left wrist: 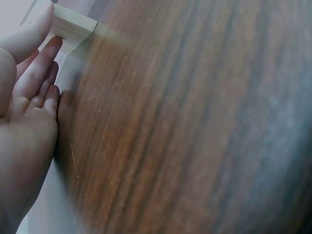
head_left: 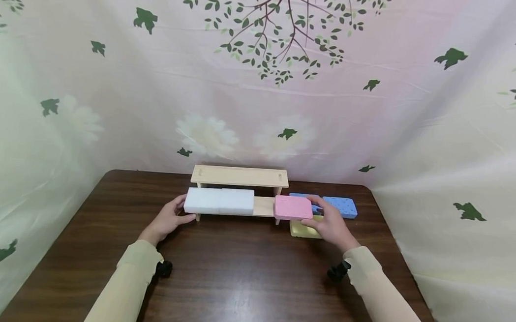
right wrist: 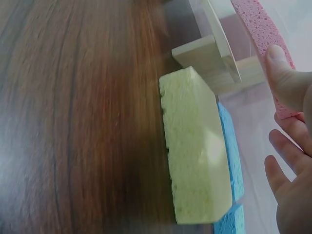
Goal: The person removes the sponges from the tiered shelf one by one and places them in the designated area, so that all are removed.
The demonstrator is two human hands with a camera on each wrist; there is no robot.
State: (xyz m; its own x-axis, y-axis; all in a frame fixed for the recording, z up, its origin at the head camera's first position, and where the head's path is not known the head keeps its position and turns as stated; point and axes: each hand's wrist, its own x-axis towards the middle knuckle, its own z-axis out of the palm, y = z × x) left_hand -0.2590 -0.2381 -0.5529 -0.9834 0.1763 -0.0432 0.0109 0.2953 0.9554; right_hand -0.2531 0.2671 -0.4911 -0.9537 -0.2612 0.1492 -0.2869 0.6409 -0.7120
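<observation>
Two white foam sponges (head_left: 203,200) lie side by side on the lower step of a small two-tier wooden rack (head_left: 240,176). My left hand (head_left: 171,219) is at their left end, its fingers fairly straight and its thumb by the front edge. In the left wrist view the left hand (left wrist: 30,114) hides most of the rack's end. My right hand (head_left: 329,223) pinches a pink sponge (head_left: 292,208) between thumb and fingers. That sponge is over the right end of the lower step, with bare wood between it and the white ones.
A yellow sponge (right wrist: 195,151) sits on the dark wooden table (head_left: 246,278), just right of the rack and below my right hand. Behind it are two blue sponges (head_left: 340,207). A patterned cloth (head_left: 244,96) hangs around the table's back and sides.
</observation>
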